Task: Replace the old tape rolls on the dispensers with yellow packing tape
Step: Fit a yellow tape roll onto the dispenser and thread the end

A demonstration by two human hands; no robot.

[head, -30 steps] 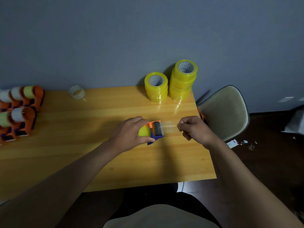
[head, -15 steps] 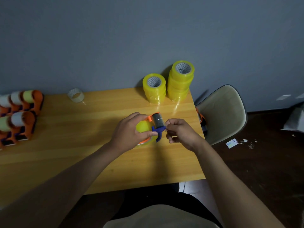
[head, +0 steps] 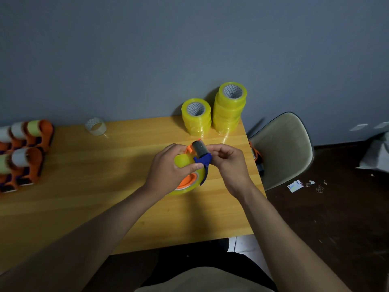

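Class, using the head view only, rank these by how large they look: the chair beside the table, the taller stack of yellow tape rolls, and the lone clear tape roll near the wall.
1. Chair
2. Taller yellow stack
3. Clear tape roll

All three lie at a similar distance, so the order seems reliable.

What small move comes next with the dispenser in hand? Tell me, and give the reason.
Probably press the tape end down over the roller toward the blue front piece. The left hand grips the dispenser, already loaded with a yellow roll, and the right hand pinches at the roller, so feeding the tape seems to be what remains.
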